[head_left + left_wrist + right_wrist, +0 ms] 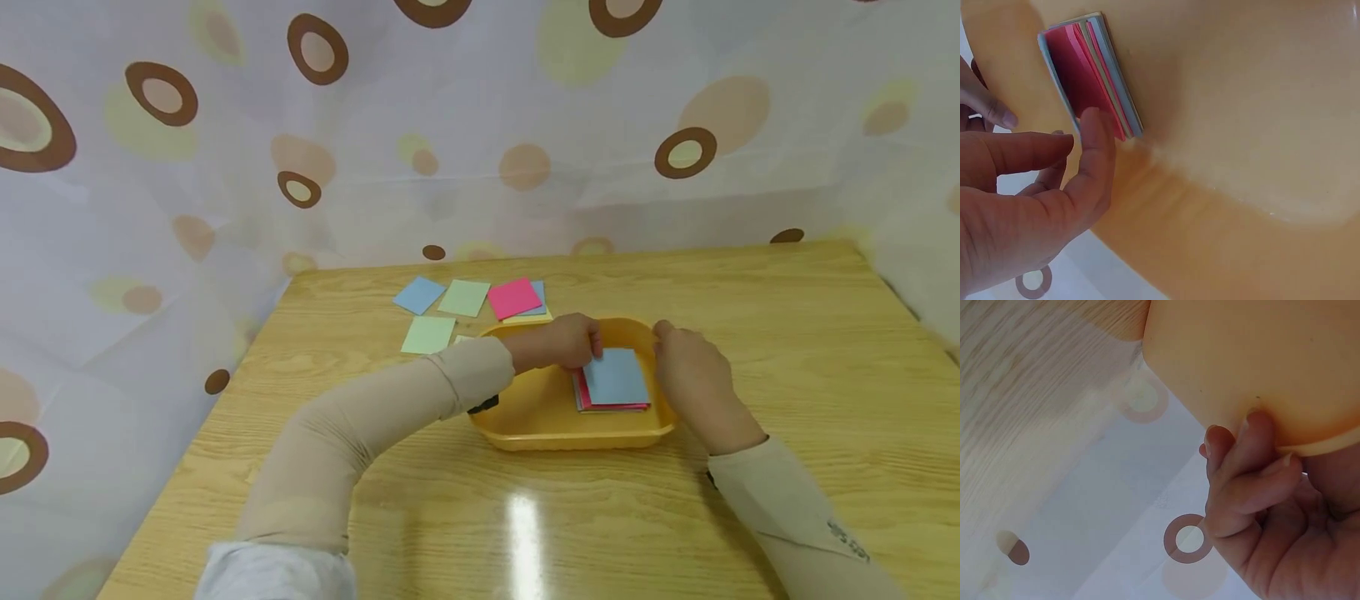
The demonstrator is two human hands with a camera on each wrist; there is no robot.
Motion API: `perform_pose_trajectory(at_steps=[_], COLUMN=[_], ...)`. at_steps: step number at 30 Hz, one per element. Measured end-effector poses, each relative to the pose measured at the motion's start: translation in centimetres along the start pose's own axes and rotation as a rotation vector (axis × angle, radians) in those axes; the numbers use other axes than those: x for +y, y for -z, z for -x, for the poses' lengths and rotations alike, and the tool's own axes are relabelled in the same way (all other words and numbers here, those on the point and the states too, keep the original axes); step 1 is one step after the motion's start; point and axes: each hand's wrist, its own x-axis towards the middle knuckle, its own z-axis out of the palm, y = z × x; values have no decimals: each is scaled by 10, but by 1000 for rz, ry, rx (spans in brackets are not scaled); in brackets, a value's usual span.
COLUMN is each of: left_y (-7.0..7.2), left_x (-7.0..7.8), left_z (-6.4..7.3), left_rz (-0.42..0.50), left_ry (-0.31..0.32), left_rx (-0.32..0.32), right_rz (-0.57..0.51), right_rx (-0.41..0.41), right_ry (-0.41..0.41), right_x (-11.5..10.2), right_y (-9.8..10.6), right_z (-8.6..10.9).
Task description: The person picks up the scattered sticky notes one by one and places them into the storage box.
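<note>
In the head view a stack of square paper notes lies at the right end of a yellow plastic tray (536, 421), a light blue note (618, 379) on top. My left hand (572, 340) reaches over the tray and pinches that blue note at its upper left corner. The left wrist view shows thumb and curled forefinger of the left hand (1054, 187) at the note's edge, which stands off the pink note (1082, 75) beneath. My right hand (697, 383) grips the tray's right rim, fingers curled against its wall (1235, 362) in the right wrist view.
Behind the tray, loose notes lie on the wooden table (787, 333): a blue one (420, 295), green ones (465, 297), and a pink one (514, 298) overlapping blue and yellow ones. A sheet with brown rings (480, 192) hangs behind the table.
</note>
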Motion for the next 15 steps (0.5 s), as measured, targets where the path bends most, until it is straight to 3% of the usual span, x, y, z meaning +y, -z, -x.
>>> perform_pose_trajectory(at_steps=[7,11,13,15], left_y=[3,-2,-8,-13], left_x=[0,10,15,20], left_z=[4,8,10,11], left_rz=[-268,-456,-537,-585], left_ry=[-124,-191,-204,-171], left_rx=[22,-15,-47,-87], right_rz=[1,3,1,-6], right_rx=[15,7,4,-4], right_ry=[12,-6,-13,-17], right_x=[0,0,-1,-1], right_y=[0,1,1,0], right_z=[0,0,-1,-1])
